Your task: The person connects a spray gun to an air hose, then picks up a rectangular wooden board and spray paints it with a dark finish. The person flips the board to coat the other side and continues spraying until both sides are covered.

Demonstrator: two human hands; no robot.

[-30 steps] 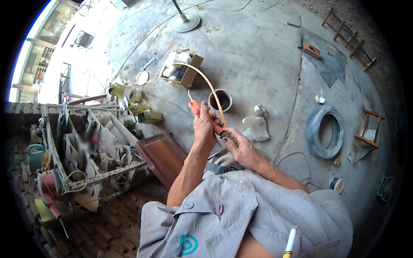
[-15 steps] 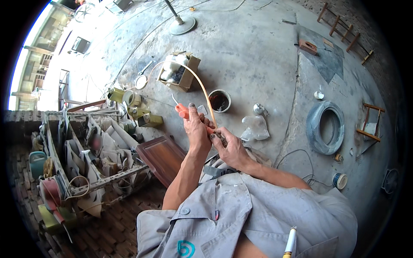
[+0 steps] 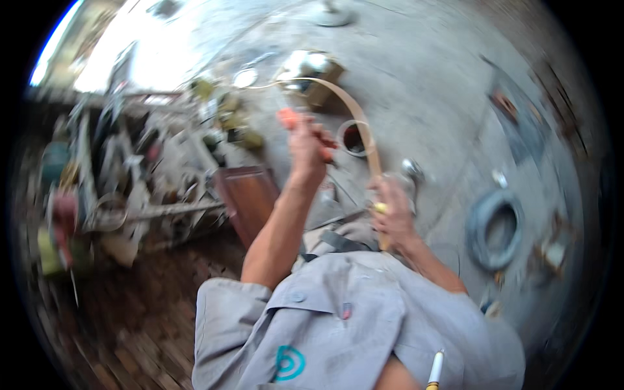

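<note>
My left hand [image 3: 308, 146] is closed around an orange-handled tool [image 3: 288, 117], whose kind I cannot make out. Orange shows at both sides of the fist. To the right, my right hand [image 3: 394, 211] grips a long, thin tan strip [image 3: 351, 104], apart from the left hand. The strip rises from the fingers and arches away to the far left, its end near a small round white disc [image 3: 246, 78]. Another short length of strip shows below the right hand. Motion blurs both hands' fingers.
Beyond the hands stand an open cardboard box [image 3: 323, 94] and a round bucket [image 3: 354, 138] with dark contents. A brown panel [image 3: 246, 198] leans at left beside a cluttered rack [image 3: 162, 213]. A grey hose coil [image 3: 495, 229] lies on the concrete floor at right.
My hands have moved apart; the right hand has drawn away to the right and now holds the strip farther from the tool. My view has shifted and blurred.
</note>
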